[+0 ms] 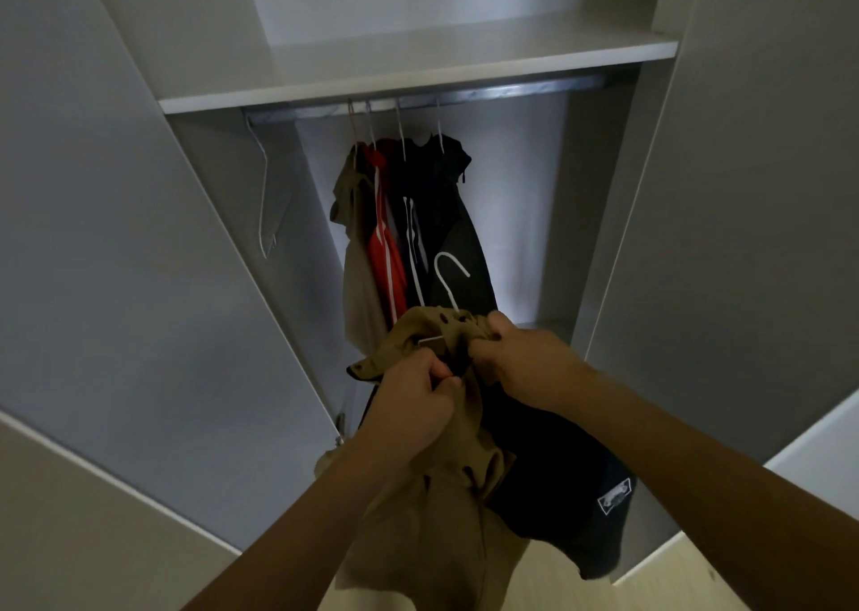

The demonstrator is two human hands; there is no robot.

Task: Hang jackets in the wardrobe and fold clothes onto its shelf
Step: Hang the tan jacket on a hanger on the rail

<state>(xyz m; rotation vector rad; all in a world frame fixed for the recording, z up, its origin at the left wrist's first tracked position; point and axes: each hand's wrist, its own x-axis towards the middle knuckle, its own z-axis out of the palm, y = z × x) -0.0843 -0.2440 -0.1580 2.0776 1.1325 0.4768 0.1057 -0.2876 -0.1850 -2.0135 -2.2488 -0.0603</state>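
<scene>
Head view: jacket (446,494) between curled fingers (441,369).

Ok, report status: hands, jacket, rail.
Both hands, left hand and right hand, grip tan jacket on white hanger. Not yet on rail. Four garments hang there.

A tan jacket (437,485) is gripped near its collar by the left hand (411,401) and the right hand (520,359), in front of the open wardrobe (618,238). The white hook of a hanger (448,280) is seen rising from the collar. A black garment (558,494) is draped below the right forearm. Four jackets (409,234) are hung on the rail (511,90) under the shelf (418,71). A bare hanger (265,192) is hung at the rail's left end.
</scene>
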